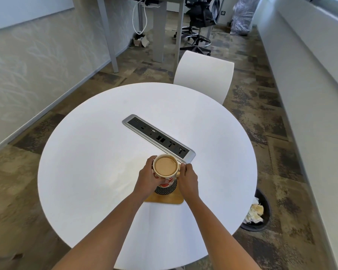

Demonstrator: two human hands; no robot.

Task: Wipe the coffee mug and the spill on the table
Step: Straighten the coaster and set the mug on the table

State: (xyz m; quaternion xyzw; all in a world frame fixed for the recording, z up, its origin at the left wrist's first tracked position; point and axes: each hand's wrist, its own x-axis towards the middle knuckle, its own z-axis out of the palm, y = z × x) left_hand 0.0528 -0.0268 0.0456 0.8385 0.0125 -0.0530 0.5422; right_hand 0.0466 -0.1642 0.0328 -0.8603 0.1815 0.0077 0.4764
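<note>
While mug (165,168) stands upright over coaster (165,190), near middle of desk (98,152), left hand (147,179) wraps its left wall; right hand (187,180) grips its right side. Both equally close; filled near brim.

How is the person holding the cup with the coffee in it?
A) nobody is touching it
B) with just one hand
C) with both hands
C: the left hand curls round the side of the coffee mug, and the right hand grips it at the handle side.
</note>
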